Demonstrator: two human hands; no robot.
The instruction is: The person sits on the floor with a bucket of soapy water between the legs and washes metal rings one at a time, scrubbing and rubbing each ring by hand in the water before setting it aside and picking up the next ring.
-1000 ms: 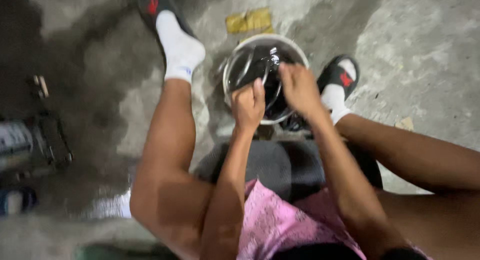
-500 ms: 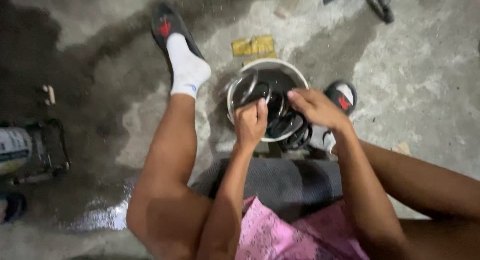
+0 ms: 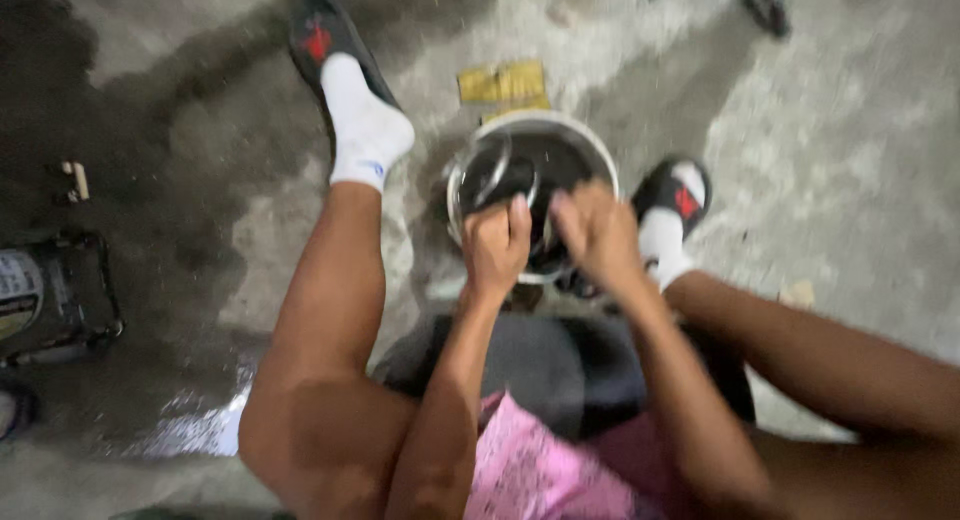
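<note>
Between your feet, on the concrete floor [image 3: 830, 130], sits a round pale-rimmed bucket [image 3: 600, 145] with dark contents, blurred. Open floor lies to its right; a yellow scrap [image 3: 503, 83] lies just beyond its far rim, and a dark boxy object [image 3: 55, 295] stands well off to the left. Your left hand [image 3: 497, 248] is curled into a fist over the near rim, and your right hand [image 3: 598, 235] bends fingers-down beside it; whether either pinches anything, you cannot tell.

left hand [image 3: 497, 248]: my fist, closed at the bucket's [image 3: 590, 145] near rim
right hand [image 3: 598, 232]: curled just beside it
bucket: between my feet on concrete floor [image 3: 850, 160]
</note>
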